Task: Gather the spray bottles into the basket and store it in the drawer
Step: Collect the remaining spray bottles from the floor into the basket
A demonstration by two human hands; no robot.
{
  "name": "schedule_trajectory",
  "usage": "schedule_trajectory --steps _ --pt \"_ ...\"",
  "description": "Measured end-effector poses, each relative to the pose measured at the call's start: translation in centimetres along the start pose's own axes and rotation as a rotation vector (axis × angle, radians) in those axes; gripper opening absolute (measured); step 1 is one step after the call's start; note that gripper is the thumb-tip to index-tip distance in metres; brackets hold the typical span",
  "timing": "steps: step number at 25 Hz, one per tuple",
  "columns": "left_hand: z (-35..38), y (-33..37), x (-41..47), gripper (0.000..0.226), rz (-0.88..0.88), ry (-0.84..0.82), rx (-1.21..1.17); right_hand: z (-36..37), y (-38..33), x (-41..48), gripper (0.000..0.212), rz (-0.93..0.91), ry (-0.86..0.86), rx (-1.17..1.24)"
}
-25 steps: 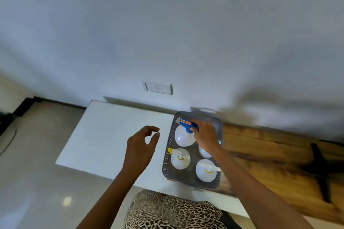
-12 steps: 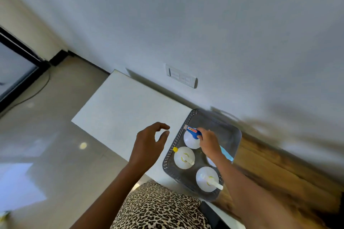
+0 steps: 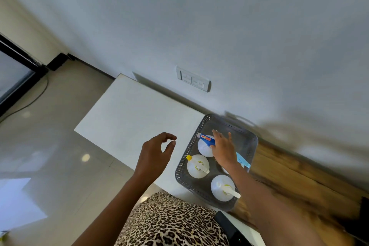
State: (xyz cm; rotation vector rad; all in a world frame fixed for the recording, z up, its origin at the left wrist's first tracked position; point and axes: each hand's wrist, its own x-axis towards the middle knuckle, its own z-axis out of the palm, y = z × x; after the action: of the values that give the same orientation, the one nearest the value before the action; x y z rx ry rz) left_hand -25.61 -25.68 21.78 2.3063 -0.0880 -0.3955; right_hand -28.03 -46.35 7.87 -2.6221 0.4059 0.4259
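A grey perforated basket [image 3: 248, 142] stands on the white tabletop [image 3: 135, 118] beside the wall. Several white spray bottles stand upright inside it: one with a blue nozzle [image 3: 205, 143] at the far left, one with a yellow-tipped nozzle [image 3: 196, 166], one with a white nozzle [image 3: 223, 187], and a light-blue-nozzled one [image 3: 242, 160] mostly hidden behind my arm. My right hand [image 3: 223, 150] hovers over the basket with fingers spread, touching the blue nozzle's side but holding nothing. Left of the basket, my left hand [image 3: 155, 156] floats above the tabletop, fingers curled apart and empty.
A wooden surface [image 3: 299, 177] adjoins the white top on the right. A wall switch plate [image 3: 192, 81] sits above the table. Tiled floor [image 3: 50, 146] lies to the left, with a cable and a dark door frame. A black object [image 3: 229, 227] lies at the table's near edge.
My right hand let go of the blue-nozzled bottle and its fingers spread open above the basket. The camera view tilted and swung left. My left hand stayed hovering.
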Motion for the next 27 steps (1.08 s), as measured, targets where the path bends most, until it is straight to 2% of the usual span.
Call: schedule_trajectory --steps 4,7,12,16,21,27 --pt "-0.9 -0.2 0.2 0.013 0.066 -0.026 -0.019 -1.7 -1.1 -1.6 0.048 0.017 0.092 0.042" --pt "-2.3 -0.2 0.9 0.012 0.186 -0.057 -0.049 -3.2 -2.7 -3.6 0.043 0.092 0.215 0.088" --pt "-4.4 -1.1 1.8 0.012 0.383 -0.225 -0.056 -4.8 -6.5 -9.0 0.037 0.258 0.486 0.253" --pt "-6.5 -2.8 0.7 0.012 0.519 -0.413 -0.049 -3.8 -11.4 -16.3 0.028 0.402 0.758 0.369" --pt "-6.0 -3.6 -3.7 0.013 0.696 -0.658 -0.006 0.1 -15.8 -26.5 0.025 0.626 0.888 0.38" --pt "-1.7 -3.2 -15.6 0.013 1.034 -1.03 0.124 7.5 -19.4 -40.9 0.03 1.071 1.09 0.525"
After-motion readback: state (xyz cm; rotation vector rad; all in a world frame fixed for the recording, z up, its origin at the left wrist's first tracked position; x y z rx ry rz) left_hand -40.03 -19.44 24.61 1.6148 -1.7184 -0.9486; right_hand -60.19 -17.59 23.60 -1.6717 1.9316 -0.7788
